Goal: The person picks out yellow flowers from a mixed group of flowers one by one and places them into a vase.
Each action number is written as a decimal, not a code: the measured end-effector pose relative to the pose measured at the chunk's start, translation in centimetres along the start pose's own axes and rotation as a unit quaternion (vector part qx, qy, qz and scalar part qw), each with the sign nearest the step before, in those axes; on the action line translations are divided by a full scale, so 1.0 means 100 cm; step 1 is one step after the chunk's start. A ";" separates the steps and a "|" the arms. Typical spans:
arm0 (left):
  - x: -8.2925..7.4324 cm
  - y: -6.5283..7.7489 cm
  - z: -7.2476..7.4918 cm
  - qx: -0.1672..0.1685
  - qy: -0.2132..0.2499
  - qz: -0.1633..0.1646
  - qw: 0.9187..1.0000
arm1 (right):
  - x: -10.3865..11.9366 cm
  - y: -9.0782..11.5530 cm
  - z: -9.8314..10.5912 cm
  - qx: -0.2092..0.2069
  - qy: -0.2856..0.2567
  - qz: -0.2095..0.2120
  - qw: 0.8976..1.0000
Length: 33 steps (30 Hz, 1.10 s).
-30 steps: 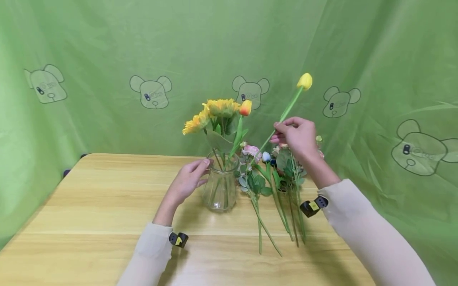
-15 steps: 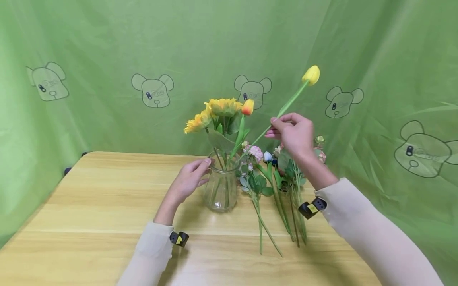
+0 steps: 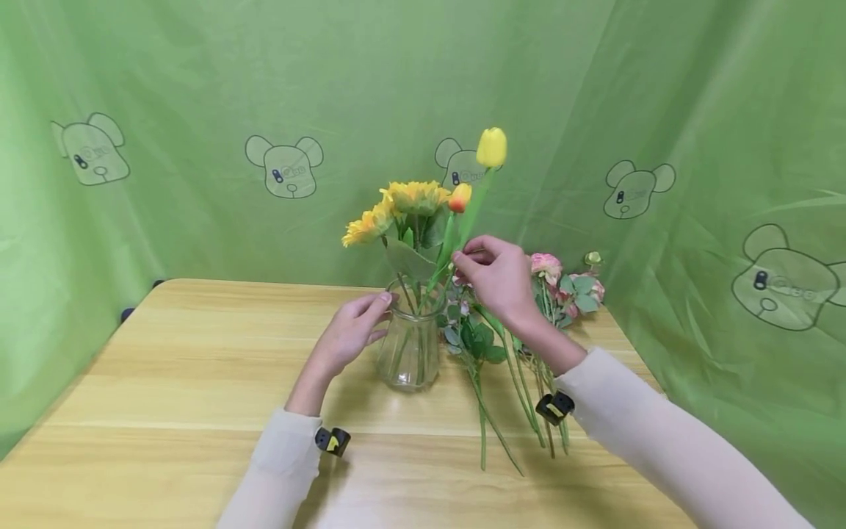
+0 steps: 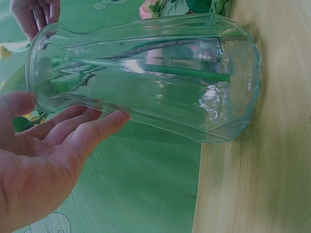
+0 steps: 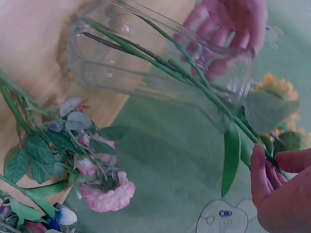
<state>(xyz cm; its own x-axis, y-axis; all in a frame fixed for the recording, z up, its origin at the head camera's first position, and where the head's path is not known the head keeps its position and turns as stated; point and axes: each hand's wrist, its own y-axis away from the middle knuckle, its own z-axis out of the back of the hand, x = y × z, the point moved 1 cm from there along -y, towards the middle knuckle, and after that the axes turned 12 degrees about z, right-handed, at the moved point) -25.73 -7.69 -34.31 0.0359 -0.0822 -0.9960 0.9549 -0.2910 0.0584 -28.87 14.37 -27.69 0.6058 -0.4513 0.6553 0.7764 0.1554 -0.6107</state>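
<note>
A clear glass vase (image 3: 405, 367) stands upright on the table, holding yellow sunflowers (image 3: 415, 197) and an orange-yellow tulip (image 3: 460, 198). My left hand (image 3: 349, 330) holds the vase at its neck, thumb at the rim and fingers against the outer glass. My right hand (image 3: 500, 283) pinches the stem of a yellow tulip (image 3: 491, 148) above and right of the vase mouth. In the right wrist view, green stems (image 5: 214, 99) run from the pinching fingertips (image 5: 259, 153) down through the mouth into the vase. The tulip's bloom stands highest of the flowers.
Pink flowers with green leaves (image 3: 477, 339) lie right of the vase, stems toward the front. Beyond the right forearm are more pink blooms (image 3: 546, 267). A pale blue tulip (image 5: 65, 215) shows in the right wrist view. A green curtain (image 3: 370, 88) hangs behind the table (image 3: 198, 367).
My right hand has moved left and down toward the vase mouth, and the yellow tulip has swung from a slant to nearly upright. The left hand stays at the vase neck.
</note>
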 end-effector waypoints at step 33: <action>0.029 -0.025 0.006 -0.016 -0.001 -0.011 1.000 | -0.008 0.017 -0.032 0.073 0.143 0.057 0.985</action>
<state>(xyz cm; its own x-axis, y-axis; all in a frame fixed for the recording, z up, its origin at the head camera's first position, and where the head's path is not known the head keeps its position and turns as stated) -28.15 -7.79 -37.32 0.0141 -0.0779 -0.9969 0.9646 -0.2615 0.0341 -28.55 12.21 -30.64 0.6325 -0.6500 0.4212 0.7358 0.3343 -0.5889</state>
